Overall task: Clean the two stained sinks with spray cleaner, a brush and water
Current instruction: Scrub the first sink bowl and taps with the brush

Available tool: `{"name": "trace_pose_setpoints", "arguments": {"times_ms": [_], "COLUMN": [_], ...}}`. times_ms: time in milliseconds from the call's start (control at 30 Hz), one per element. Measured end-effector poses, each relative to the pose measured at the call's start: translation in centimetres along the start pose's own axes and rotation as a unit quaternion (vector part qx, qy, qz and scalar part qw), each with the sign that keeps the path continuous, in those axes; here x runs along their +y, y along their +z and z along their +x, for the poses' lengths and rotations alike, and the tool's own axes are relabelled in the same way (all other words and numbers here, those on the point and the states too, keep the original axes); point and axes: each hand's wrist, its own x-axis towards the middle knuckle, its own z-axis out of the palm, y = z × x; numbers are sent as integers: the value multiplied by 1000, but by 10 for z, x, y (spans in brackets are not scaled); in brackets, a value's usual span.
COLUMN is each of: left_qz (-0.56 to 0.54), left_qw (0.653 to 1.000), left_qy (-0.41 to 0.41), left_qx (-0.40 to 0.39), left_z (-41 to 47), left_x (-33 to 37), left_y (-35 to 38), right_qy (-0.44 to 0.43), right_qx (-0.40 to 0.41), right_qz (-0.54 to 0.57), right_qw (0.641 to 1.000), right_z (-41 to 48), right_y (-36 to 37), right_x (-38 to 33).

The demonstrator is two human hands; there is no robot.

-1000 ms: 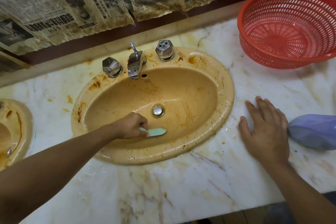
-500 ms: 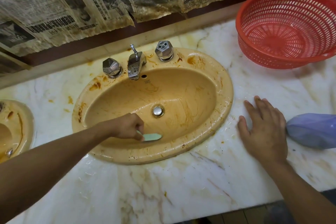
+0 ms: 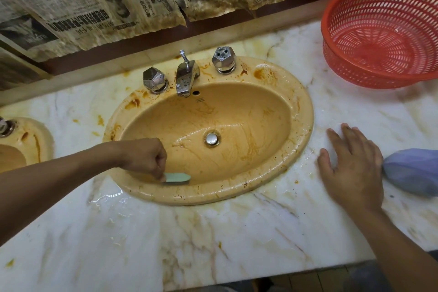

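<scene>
Gripped the pale green brush (image 3: 177, 177) in the clenched left hand (image 3: 144, 159), fingers curled round its handle, and pressed its head against the near inner wall of the sink (image 3: 301, 111), just below the front rim; judged as mid-scrub, with the grip close to the head probably taken to bear down on the bristles. Laid the right hand (image 3: 353, 168) flat and released on the wet desk (image 3: 213, 244), just right of the sink rim, fingers spread and holding nothing; probably set there as a brace while leaning in. Found in the basin a glossy tan glaze, oval in plan, streaked rust-brown down the walls and blotched on the rim around the faceted chrome knobs (image 3: 154, 79) and the spotted spout (image 3: 186, 78), with a round metal drain plug (image 3: 211, 138) at the bottom and water beading along the right rim. Found the second sink (image 3: 35, 140), same glaze and likewise stained, at the left edge, well apart from the brush; judged not yet cleaned. Noted white marble veined with brown, a red perforated plastic basket (image 3: 350, 71) at the rear right, a soft violet-blue bundle (image 3: 412, 170) just beside the right hand, of a kind that could not be told, and stained newspaper (image 3: 94, 7) along the wall. Saw no spray cleaner for certain.
</scene>
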Motion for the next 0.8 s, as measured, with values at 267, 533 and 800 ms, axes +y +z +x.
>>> {"name": "trace_pose_setpoints", "arguments": {"times_ms": [267,533,800], "left_qz": [15,64,79], "left_qw": [997,990,985], "left_qy": [-39,-90,-117], "left_qx": [72,84,96], "left_z": [-21,-11,-13], "left_x": [-13,-20,-27], "left_y": [20,15,15], "right_qy": [-6,-6,-2], "right_qx": [2,-17,-49], "right_qz": [-6,-20,-33], "right_qw": [1000,1000,998], "right_z": [0,-1,-1], "right_y": [1,-1,1], "right_x": [1,1,2]}}
